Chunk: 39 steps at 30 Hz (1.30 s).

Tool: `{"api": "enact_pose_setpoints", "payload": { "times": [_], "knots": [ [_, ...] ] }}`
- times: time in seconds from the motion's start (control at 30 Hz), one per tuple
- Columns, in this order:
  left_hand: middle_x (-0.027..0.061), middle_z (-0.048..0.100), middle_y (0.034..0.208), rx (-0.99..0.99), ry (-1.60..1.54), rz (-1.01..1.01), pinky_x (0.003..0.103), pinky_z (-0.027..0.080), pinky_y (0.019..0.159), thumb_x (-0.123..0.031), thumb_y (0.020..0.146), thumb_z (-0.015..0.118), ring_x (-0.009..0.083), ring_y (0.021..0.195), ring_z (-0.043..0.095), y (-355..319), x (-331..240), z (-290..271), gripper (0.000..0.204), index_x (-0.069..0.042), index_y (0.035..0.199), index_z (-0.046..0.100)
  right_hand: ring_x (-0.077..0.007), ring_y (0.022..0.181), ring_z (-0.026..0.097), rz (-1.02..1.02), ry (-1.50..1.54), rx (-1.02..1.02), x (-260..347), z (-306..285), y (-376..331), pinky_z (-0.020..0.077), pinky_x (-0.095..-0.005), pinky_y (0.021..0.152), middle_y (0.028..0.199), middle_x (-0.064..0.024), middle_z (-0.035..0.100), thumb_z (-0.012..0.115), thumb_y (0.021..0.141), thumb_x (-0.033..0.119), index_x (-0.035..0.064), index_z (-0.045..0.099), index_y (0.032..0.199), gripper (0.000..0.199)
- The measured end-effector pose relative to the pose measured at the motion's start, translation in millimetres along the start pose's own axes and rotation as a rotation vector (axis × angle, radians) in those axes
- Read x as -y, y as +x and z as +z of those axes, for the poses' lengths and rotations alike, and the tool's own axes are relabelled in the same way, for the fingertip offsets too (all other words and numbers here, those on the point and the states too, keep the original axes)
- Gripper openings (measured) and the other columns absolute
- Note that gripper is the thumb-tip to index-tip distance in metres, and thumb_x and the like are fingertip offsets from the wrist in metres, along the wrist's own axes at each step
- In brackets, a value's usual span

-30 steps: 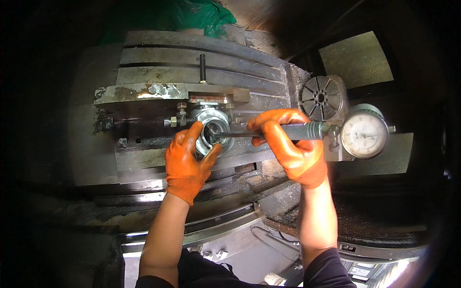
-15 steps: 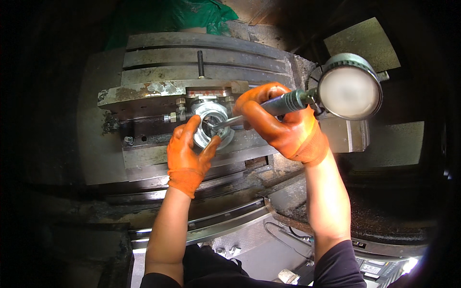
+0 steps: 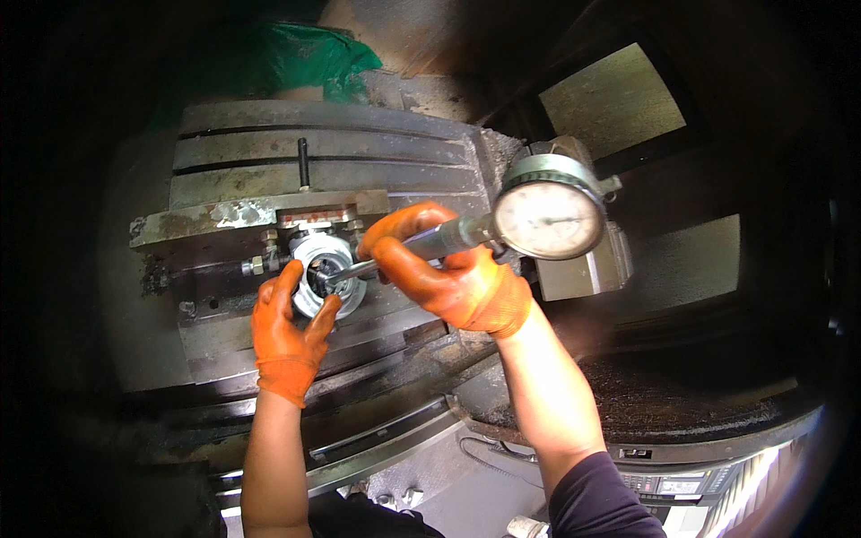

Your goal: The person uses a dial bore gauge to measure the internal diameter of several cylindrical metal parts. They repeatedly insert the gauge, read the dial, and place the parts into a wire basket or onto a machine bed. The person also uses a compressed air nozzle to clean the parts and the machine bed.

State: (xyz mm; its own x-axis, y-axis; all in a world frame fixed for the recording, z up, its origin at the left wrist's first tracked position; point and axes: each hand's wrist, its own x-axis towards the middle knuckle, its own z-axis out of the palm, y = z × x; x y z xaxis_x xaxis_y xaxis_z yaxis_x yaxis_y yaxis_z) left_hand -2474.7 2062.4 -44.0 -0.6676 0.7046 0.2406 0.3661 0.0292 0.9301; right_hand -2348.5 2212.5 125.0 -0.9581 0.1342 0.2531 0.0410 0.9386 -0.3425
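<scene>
Nearest, the spread fingers of the left hand (image 3: 289,339) are being laid along the near-left rim of a hollow metal ring (image 3: 314,251); whether the ring is being gripped cannot be told. Its opening is being occupied by the slim tip of a dial gauge (image 3: 460,234), whose handle is being grasped, well right of the ring, by the curled fingers of the right hand (image 3: 462,287). Beyond, a worn metal bar (image 3: 215,218) and a dark rod (image 3: 303,163) are being carried over the slotted tabletop (image 3: 242,148); farthest, green sheeting (image 3: 332,67) is being seen.
</scene>
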Motion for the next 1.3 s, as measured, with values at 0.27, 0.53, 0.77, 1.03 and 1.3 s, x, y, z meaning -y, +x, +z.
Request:
{"api": "enact_pose_setpoints", "payload": {
  "times": [0.27, 0.53, 0.77, 1.03, 1.3],
  "knots": [
    [0.0179, 0.062, 0.107, -0.004, -0.024, -0.016, 0.041, 0.049, 0.087, -0.012, 0.072, 0.088, 0.0333, 0.098, 0.062, 1.3, -3.7, 0.2, 0.062, -0.003, 0.126, 0.061, -0.0089, 0.09, 0.057, -0.494, -1.541, 0.24, -3.4, 0.4, 6.4, 0.0482, -0.021, 0.08, 0.096, -0.0024, 0.058, 0.053, 0.087, -0.012, -0.0029, 0.058, 0.105, 0.02],
    [0.0174, 0.062, 0.107, -0.002, -0.024, 0.005, 0.041, 0.049, 0.088, -0.012, 0.072, 0.088, 0.0331, 0.098, 0.062, 0.4, 1.9, 1.5, 0.063, -0.004, 0.127, 0.06, -0.0105, 0.083, 0.055, -0.087, -0.555, 0.059, -1.6, 5.3, 16.2, 0.0474, -0.0223, 0.077, 0.092, -0.0019, 0.056, 0.052, 0.082, -0.014, -0.0024, 0.056, 0.1, 0.022],
    [0.017, 0.062, 0.107, 0.001, -0.008, 0.023, 0.042, 0.049, 0.087, -0.013, 0.071, 0.089, 0.0337, 0.097, 0.063, 2.5, 1.1, 0.3, 0.063, -0.004, 0.127, 0.06, -0.0117, 0.088, 0.055, -0.287, -1.156, 0.244, 1.3, 3.8, 22.2, 0.0464, -0.0231, 0.077, 0.094, -0.0044, 0.056, 0.053, 0.083, -0.011, -0.0037, 0.056, 0.099, 0.017],
    [0.0177, 0.063, 0.106, -0.004, -0.011, 0.025, 0.042, 0.05, 0.088, -0.013, 0.071, 0.089, 0.0347, 0.098, 0.062, 2.1, 2.6, 1.1, 0.064, -0.004, 0.127, 0.06, -0.0117, 0.091, 0.057, -0.181, -0.879, 0.171, -6.8, 5.0, 11.9, 0.0472, -0.0234, 0.08, 0.098, -0.0054, 0.06, 0.057, 0.085, -0.01, -0.0044, 0.059, 0.102, 0.018],
    [0.0174, 0.061, 0.116, 0.081, -0.047, -0.112, 0.039, 0.047, 0.099, -0.013, 0.075, 0.084, 0.0293, 0.111, 0.06, 2.8, -3.0, -3.5, 0.059, 0.0, 0.127, 0.061, -0.0099, 0.09, 0.06, 0.035, -0.157, 0.072, -0.3, 2.5, 15.2, 0.049, -0.0255, 0.083, 0.099, -0.0031, 0.065, 0.06, 0.082, -0.013, -0.0038, 0.062, 0.105, 0.024]
  ]
}}
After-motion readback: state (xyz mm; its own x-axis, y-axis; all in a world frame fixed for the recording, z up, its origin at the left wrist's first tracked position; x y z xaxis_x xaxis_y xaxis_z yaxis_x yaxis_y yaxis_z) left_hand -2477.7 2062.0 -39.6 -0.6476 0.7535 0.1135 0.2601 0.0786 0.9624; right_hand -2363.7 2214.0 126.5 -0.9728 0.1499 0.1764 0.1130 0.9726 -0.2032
